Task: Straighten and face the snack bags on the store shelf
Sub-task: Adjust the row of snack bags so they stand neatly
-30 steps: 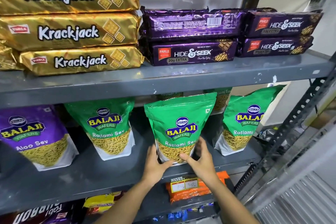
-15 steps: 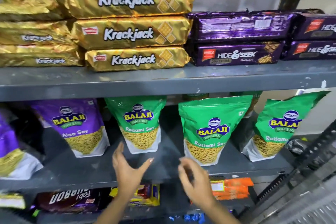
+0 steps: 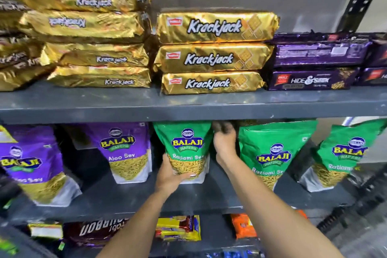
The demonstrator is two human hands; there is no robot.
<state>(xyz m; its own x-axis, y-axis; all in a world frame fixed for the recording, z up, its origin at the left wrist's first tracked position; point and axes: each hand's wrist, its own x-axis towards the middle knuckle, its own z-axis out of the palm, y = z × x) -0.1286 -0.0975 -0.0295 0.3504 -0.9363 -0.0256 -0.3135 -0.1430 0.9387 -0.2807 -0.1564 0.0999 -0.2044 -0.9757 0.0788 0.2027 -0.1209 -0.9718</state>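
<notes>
Both hands have moved from open air in front of the shelf onto the green snack bag at centre frame. I see my left hand cupping its lower left corner, thumb across the front near the base. My right hand grips its upper right edge, fingers curled behind. It stands upright on the grey middle shelf, label facing out, between a purple bag and another green bag.
</notes>
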